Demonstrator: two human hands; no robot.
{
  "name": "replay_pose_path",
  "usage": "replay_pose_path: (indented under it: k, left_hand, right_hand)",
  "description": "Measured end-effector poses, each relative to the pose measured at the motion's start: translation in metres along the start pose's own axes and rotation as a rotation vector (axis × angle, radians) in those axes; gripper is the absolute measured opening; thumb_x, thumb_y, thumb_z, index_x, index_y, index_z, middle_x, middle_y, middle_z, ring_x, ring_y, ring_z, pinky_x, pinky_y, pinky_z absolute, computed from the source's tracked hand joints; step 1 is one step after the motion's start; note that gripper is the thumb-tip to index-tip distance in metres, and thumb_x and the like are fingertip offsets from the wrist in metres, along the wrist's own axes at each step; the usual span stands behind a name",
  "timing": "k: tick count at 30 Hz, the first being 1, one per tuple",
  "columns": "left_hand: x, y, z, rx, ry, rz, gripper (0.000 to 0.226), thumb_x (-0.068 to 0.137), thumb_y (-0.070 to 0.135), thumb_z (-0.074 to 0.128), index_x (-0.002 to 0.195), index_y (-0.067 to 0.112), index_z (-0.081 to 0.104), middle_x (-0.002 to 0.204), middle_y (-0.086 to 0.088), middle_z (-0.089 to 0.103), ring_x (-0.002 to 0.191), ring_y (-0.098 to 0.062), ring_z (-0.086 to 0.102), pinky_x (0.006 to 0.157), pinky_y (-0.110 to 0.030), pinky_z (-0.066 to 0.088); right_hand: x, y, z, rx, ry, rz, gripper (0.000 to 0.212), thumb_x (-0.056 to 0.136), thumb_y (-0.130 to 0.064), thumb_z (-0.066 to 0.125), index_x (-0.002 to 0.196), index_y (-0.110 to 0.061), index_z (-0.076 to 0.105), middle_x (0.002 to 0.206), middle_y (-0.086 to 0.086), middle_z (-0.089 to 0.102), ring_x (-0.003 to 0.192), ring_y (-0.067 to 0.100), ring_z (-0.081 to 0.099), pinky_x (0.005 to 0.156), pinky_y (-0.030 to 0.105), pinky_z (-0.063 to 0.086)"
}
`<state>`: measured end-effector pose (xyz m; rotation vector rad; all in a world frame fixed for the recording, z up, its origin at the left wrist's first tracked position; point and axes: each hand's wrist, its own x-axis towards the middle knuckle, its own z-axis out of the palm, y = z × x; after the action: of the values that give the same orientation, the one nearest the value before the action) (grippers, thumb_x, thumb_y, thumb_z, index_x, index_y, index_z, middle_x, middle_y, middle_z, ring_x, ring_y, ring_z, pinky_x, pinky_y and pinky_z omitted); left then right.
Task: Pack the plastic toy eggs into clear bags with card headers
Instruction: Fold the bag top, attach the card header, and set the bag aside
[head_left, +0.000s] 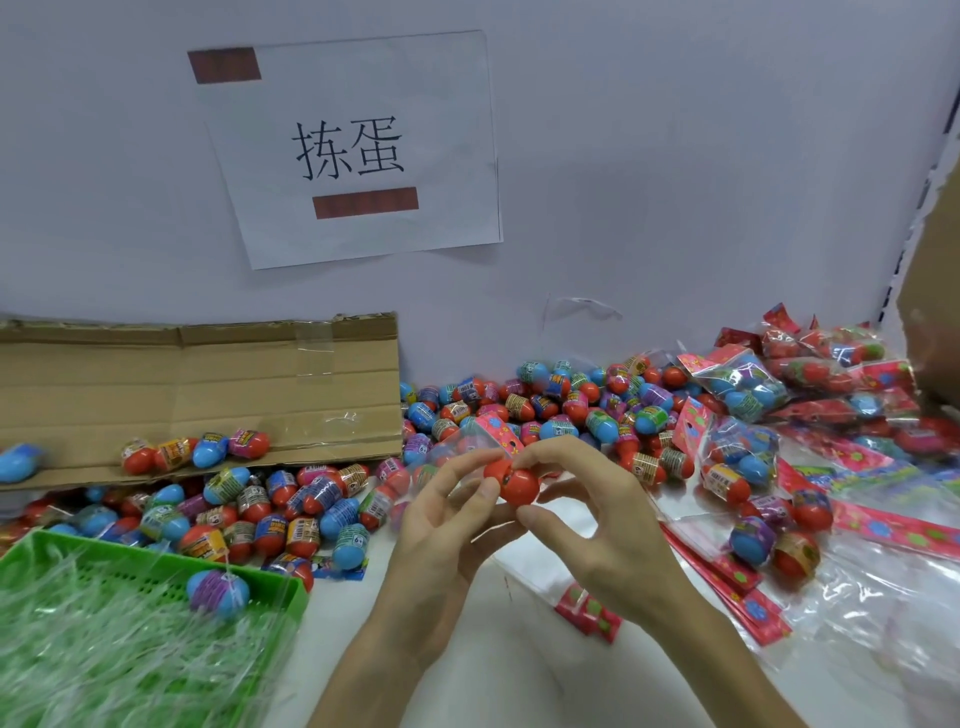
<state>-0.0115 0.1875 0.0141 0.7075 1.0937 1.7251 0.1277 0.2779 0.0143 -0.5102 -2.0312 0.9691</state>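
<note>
While left hand (441, 525) and right hand (597, 514) pinch red plastic toy egg (519, 486) between them above white counter (519, 649), I judge step: feeding egg into clear bag with pink card header (460, 447) just behind. Fingers (540, 517) of both curled on egg. Next needs bag mouth open.

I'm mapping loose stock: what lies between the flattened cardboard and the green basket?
In the head view, loose red and blue toy eggs lie packed between the cardboard and the green basket.
</note>
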Motion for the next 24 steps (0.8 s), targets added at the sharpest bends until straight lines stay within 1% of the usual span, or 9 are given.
replay_pose_path:
  k: [3,6,9,13,16,18,20,22,24]
  left_hand:
    - [0.000,-0.001,0.000,0.003,0.003,0.028,0.029,0.087,0.023,0.069,0.116,0.017,0.073,0.112,-0.019,0.074,0.099,-0.032,0.074,0.086,-0.034,0.061]
    - [-0.001,-0.001,0.000,0.067,0.015,0.082,0.031,0.086,0.024,0.072,0.116,0.016,0.071,0.112,-0.017,0.075,0.102,-0.034,0.074,0.083,-0.032,0.061]
    - [-0.001,0.000,0.001,0.148,0.045,0.154,0.025,0.085,0.027,0.082,0.109,0.025,0.075,0.109,-0.009,0.077,0.103,-0.028,0.075,0.082,-0.030,0.061]
    - [-0.001,0.000,0.002,0.243,0.084,0.245,0.025,0.078,0.034,0.081,0.103,0.035,0.076,0.106,0.001,0.078,0.103,-0.019,0.075,0.081,-0.028,0.061]
    - [-0.002,0.000,0.002,0.282,0.096,0.304,0.030,0.073,0.036,0.078,0.103,0.037,0.077,0.105,0.007,0.078,0.102,-0.017,0.075,0.082,-0.029,0.062]
    - [-0.004,0.001,0.003,0.296,0.094,0.339,0.030,0.073,0.036,0.078,0.102,0.042,0.078,0.104,0.011,0.077,0.101,-0.014,0.075,0.081,-0.026,0.061]
    - [-0.005,0.003,0.004,0.317,0.091,0.362,0.029,0.074,0.032,0.077,0.100,0.047,0.079,0.102,0.015,0.078,0.100,-0.010,0.075,0.078,-0.021,0.060]
    - [-0.006,0.003,0.004,0.326,0.100,0.373,0.029,0.074,0.029,0.076,0.098,0.045,0.081,0.102,0.018,0.078,0.099,-0.007,0.075,0.078,-0.019,0.059]
    - [-0.006,0.003,0.004,0.337,0.119,0.380,0.033,0.073,0.029,0.076,0.104,0.040,0.078,0.102,0.020,0.078,0.100,-0.003,0.074,0.081,-0.021,0.060]
  right_hand:
    - [-0.001,-0.001,0.001,0.015,0.077,-0.031,0.035,0.086,-0.015,0.073,0.115,-0.034,0.068,0.110,-0.019,0.066,0.106,0.012,0.066,0.082,0.022,0.058]
    - [-0.002,-0.002,0.001,0.029,0.131,-0.035,0.037,0.085,-0.018,0.075,0.120,-0.029,0.070,0.110,-0.016,0.070,0.104,0.013,0.068,0.082,0.022,0.059]
    - [-0.002,-0.002,0.000,0.051,0.154,-0.020,0.040,0.084,-0.015,0.080,0.119,-0.029,0.069,0.106,-0.016,0.074,0.100,0.011,0.071,0.084,0.022,0.059]
    - [-0.002,-0.003,-0.002,0.096,0.134,-0.018,0.038,0.085,-0.012,0.079,0.114,-0.035,0.071,0.104,-0.018,0.074,0.098,0.012,0.073,0.085,0.022,0.059]
    - [-0.003,-0.007,-0.001,0.155,0.150,-0.006,0.036,0.084,-0.022,0.078,0.114,-0.041,0.071,0.105,-0.020,0.074,0.099,0.009,0.072,0.084,0.019,0.058]
    - [-0.003,-0.010,-0.001,0.183,0.173,0.001,0.034,0.082,-0.029,0.077,0.112,-0.044,0.071,0.105,-0.021,0.075,0.100,0.007,0.072,0.084,0.017,0.057]
    - [-0.003,-0.010,0.000,0.199,0.193,0.010,0.034,0.080,-0.029,0.077,0.111,-0.044,0.072,0.104,-0.021,0.075,0.100,0.006,0.072,0.084,0.016,0.057]
    - [-0.003,-0.009,0.000,0.217,0.197,0.018,0.033,0.079,-0.028,0.078,0.110,-0.039,0.073,0.105,-0.019,0.076,0.101,0.008,0.072,0.084,0.018,0.057]
    - [-0.004,-0.008,0.000,0.225,0.199,0.018,0.034,0.078,-0.029,0.078,0.110,-0.036,0.074,0.106,-0.018,0.076,0.102,0.008,0.072,0.084,0.018,0.057]
